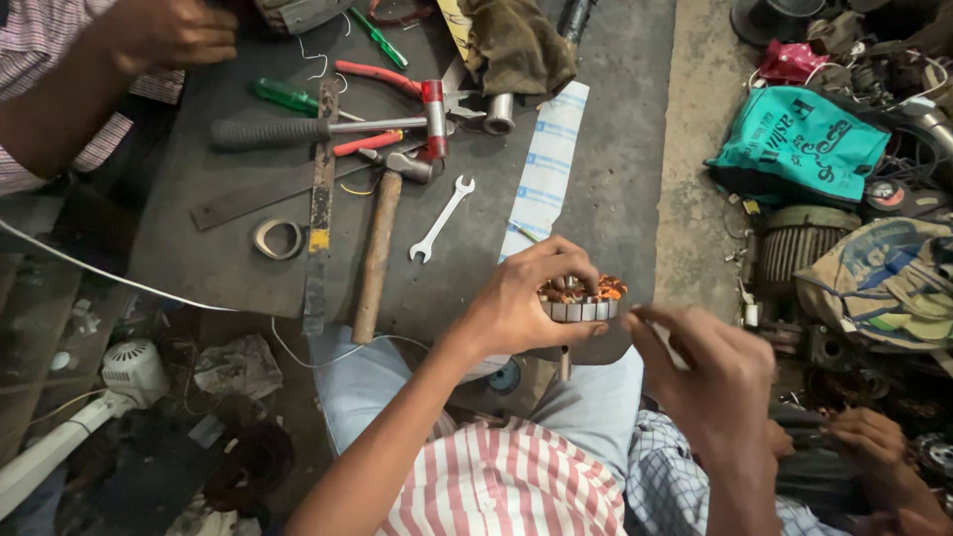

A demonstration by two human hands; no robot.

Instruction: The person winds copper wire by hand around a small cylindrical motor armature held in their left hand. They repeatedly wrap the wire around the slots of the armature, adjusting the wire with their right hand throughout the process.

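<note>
Currently, left hand [521, 303] is clamped on the motor stator [581, 301], winding side up; right hand [700, 367], fingertips pinched together, sits just right of the stator, over the table [228, 258] edge.

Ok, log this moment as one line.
left hand: grips motor stator | right hand: pinched at stator's edge | spanner, hammer lie on bench
</note>
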